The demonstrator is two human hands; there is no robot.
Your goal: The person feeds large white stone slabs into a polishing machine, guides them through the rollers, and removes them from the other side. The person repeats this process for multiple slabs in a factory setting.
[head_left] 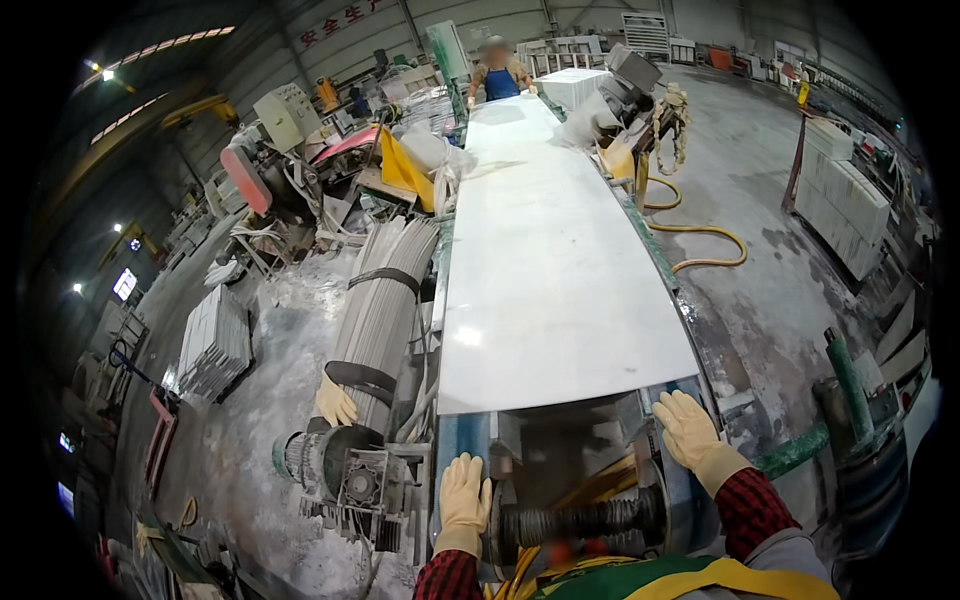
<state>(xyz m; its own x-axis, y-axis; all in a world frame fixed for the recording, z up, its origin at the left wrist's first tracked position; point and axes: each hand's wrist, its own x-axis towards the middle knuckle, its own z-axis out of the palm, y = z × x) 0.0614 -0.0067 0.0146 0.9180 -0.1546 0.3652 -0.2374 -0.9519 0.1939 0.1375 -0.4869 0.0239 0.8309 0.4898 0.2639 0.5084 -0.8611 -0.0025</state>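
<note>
A long, glossy white slab (560,290) stretches away from me on a machine bed. Its near edge ends a short way beyond my hands. My left hand (464,502), in a cream glove, lies on the blue left side (462,432) of the machine frame, fingers extended and holding nothing. Resting on the frame's right side is my right hand (690,432), gloved the same way, its fingers stretched toward the slab's right corner without gripping anything. Between my hands, a dark ribbed roller (585,522) sits in the frame's opening.
A co-worker in a blue apron (500,84) stands at the slab's far end. Left of the bed are a motor (330,462), a loose glove (336,402) and a strapped bundle of strips (378,290). A yellow hose (715,230) and green pipe (795,450) lie to the right.
</note>
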